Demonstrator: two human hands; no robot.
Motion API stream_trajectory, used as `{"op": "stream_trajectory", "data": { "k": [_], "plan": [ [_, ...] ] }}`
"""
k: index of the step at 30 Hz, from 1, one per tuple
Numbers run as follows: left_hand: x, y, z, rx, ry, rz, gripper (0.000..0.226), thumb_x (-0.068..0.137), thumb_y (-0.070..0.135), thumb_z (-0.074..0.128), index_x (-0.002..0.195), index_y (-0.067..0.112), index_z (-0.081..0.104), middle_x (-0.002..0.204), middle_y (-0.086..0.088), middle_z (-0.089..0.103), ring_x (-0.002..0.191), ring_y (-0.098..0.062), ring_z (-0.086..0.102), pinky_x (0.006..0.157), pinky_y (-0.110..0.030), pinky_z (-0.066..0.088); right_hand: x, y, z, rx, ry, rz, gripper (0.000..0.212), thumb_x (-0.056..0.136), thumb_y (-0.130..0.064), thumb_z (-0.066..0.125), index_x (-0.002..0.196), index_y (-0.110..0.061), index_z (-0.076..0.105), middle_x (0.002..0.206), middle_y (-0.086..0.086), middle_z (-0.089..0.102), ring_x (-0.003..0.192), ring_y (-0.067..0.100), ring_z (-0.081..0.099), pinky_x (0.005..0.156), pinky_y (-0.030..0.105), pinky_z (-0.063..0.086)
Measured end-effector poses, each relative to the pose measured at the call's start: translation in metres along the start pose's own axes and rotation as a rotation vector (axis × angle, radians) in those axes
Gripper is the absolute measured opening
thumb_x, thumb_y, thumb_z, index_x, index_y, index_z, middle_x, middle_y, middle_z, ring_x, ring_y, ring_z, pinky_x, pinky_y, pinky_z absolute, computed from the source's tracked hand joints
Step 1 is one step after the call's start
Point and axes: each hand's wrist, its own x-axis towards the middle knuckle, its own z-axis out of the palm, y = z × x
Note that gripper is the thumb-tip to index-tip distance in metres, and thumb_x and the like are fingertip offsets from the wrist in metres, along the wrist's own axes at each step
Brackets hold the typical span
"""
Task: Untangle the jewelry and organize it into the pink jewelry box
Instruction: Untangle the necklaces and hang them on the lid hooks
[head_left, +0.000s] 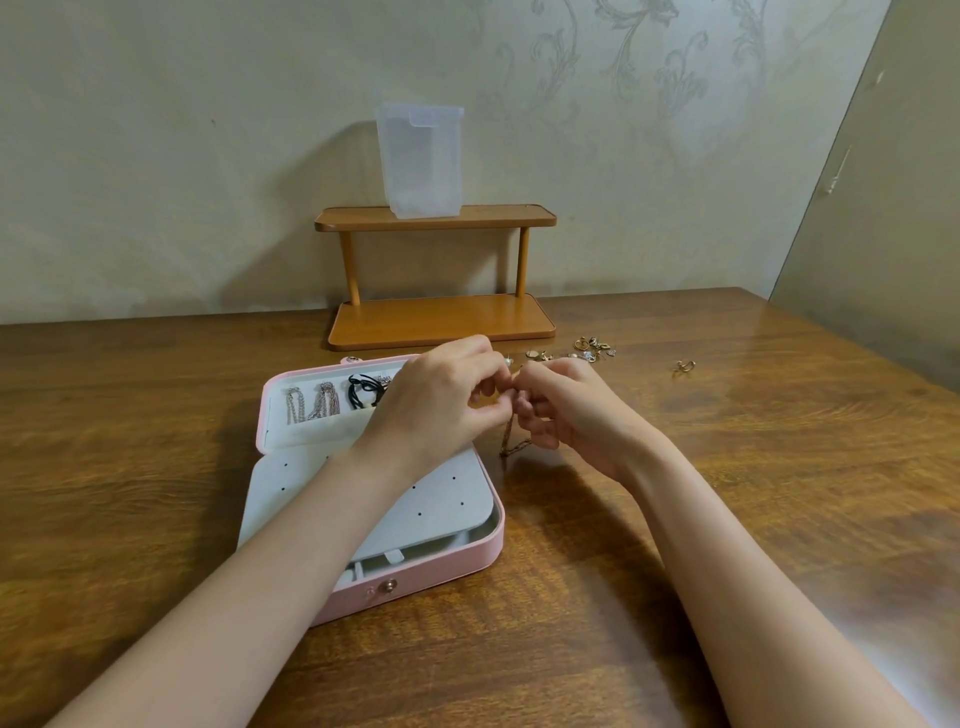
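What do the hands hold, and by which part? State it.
Both the left hand and right hand pinch a gold chain at its upper end; the rest dangles below the fingers.

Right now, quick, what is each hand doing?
Left hand: fingers pinching the top of the gold chain.
Right hand: fingers curled, pinching the same chain, which dangles between both hands.

Soft even light, wide-angle edge bowing
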Motion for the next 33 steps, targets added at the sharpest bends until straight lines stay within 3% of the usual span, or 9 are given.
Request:
{"op": "stream_trajectory", "data": {
  "k": [5, 11, 19, 24, 29, 33],
  "plan": [
    [0.000, 0.003, -0.001, -0.027, 0.067, -0.004, 0.014, 0.076, 0.022, 0.062, 0.075, 0.009, 0.066, 0.071, 0.001, 0.057, 0.061, -0.007, 0.046, 0.054, -0.007, 0.036, -0.001, -0.001, -0.001, 0.036, -0.058, -0.004, 0.021, 0.092, -0.010, 0.044, 0.072, -0.008, 0.050, 0.057, 0.000, 0.041, 0.051, 0.009, 0.037, 0.043, 0.019, 0.028],
    [0.001, 0.003, -0.002, -0.063, 0.121, -0.030, 0.013, 0.076, 0.025, 0.061, 0.073, 0.013, 0.063, 0.075, 0.010, 0.051, 0.064, -0.004, 0.046, 0.056, -0.003, 0.035, -0.001, -0.001, -0.004, 0.115, -0.160, 0.009, 0.013, 0.094, -0.010, 0.046, 0.084, -0.006, 0.053, 0.058, -0.004, 0.045, 0.051, 0.007, 0.040, 0.044, 0.018, 0.027],
    [-0.001, 0.003, 0.000, 0.046, 0.140, -0.111, 0.006, 0.077, 0.015, 0.073, 0.081, 0.013, 0.070, 0.075, 0.004, 0.059, 0.062, -0.007, 0.048, 0.053, -0.010, 0.033, 0.002, 0.001, -0.002, 0.175, 0.012, 0.001, 0.012, 0.093, -0.013, 0.056, 0.083, -0.006, 0.058, 0.063, 0.001, 0.046, 0.050, 0.008, 0.040, 0.043, 0.017, 0.030],
    [0.000, 0.003, -0.001, 0.050, 0.175, -0.170, 0.005, 0.077, 0.016, 0.073, 0.078, 0.013, 0.069, 0.074, 0.010, 0.052, 0.063, -0.010, 0.051, 0.053, -0.014, 0.038, 0.002, -0.001, 0.009, 0.018, 0.142, -0.122, 0.016, 0.093, -0.012, 0.057, 0.079, -0.004, 0.058, 0.060, 0.004, 0.048, 0.049, 0.008, 0.040, 0.041, 0.020, 0.031],
    [0.002, 0.002, -0.002, -0.047, 0.173, -0.289, 0.006, 0.079, 0.018, 0.072, 0.081, 0.013, 0.068, 0.075, 0.005, 0.057, 0.069, -0.013, 0.055, 0.057, -0.025, 0.049, 0.007, 0.004, 0.014, -0.236, 0.263, -0.332, 0.015, 0.091, -0.013, 0.060, 0.076, -0.013, 0.060, 0.059, -0.005, 0.055, 0.046, 0.003, 0.044, 0.046, 0.018, 0.035],
    [0.004, 0.002, -0.003, -0.152, 0.157, -0.375, 0.008, 0.080, 0.018, 0.072, 0.086, 0.013, 0.069, 0.075, 0.006, 0.057, 0.068, -0.009, 0.054, 0.057, -0.017, 0.046, 0.012, 0.007, 0.015, -0.313, 0.326, -0.443, 0.018, 0.089, -0.013, 0.062, 0.073, -0.020, 0.059, 0.056, -0.015, 0.056, 0.046, 0.001, 0.048, 0.049, 0.013, 0.033]
  ]
}}
